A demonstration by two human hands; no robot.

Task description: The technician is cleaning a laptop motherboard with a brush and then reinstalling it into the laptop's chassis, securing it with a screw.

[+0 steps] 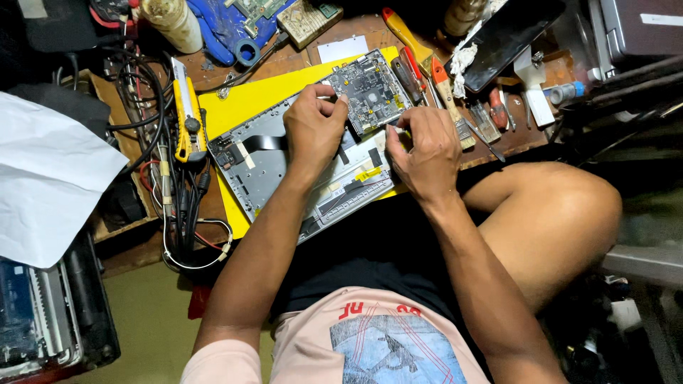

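The circuit board [370, 91] is dark and crowded with small silver and black parts; it lies tilted across the upper end of a grey opened laptop shell [284, 167], which itself rests on a yellow sheet [245, 99] on the cluttered wooden bench [302, 60]. The left hand [313, 128] sits on the board's near-left edge, thumb and fingertips pressed together as if pinching that edge — what exactly lies between them is hidden. The right hand [420, 149] is just beside the board's lower right corner, fingers curled in, thumb and forefinger closed on something too small to make out. A black ribbon cable [263, 142] crosses the shell, and a small yellow tape tab [368, 173] sits near the right wrist. A blank white card [343, 50] lies above the board; crumpled white paper [50, 178] fills the far left.
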